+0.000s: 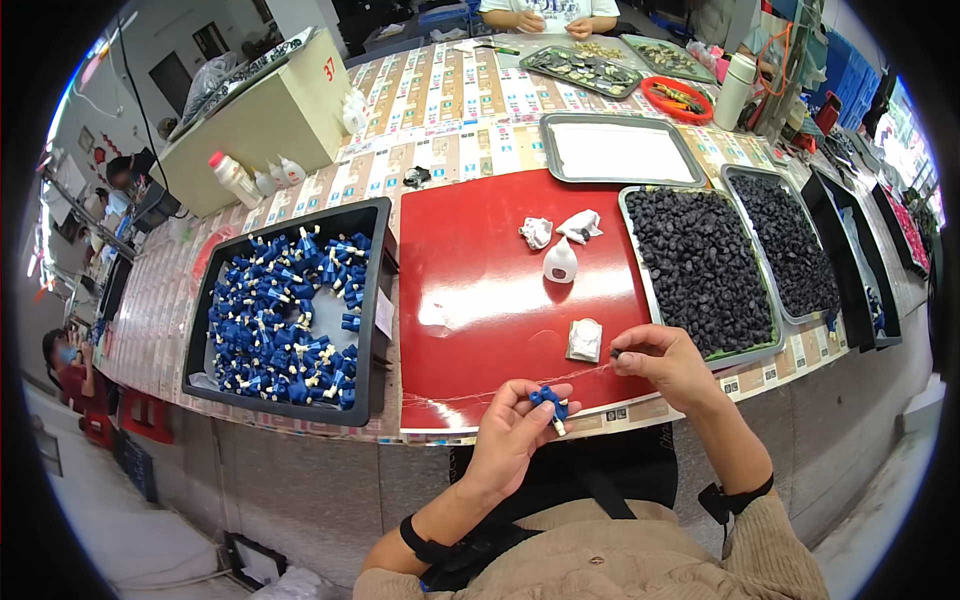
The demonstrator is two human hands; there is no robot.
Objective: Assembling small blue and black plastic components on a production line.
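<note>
Between the thumb and fingers of my left hand (513, 432) is a small blue figure (550, 402) with a cream-coloured tip pointing down. My right hand (665, 362) is closed in a pinch on a small dark piece (616, 355), held apart from the figure. Just beyond my hands, a small square pad with a white round top (585, 340) lies on the red board (470, 290). Farther up the board stand a white drop-shaped bottle (560, 262) and two crumpled white tissues (536, 233). What the dark piece is exactly is too small to tell.
A black bin (375, 390) of blue figures stands at the left. At the right are trays of black pieces (700, 260), (785, 240). A paper-lined tray (620, 152) lies beyond the board. Across the table a person (550, 15) works beside a red basket (678, 100).
</note>
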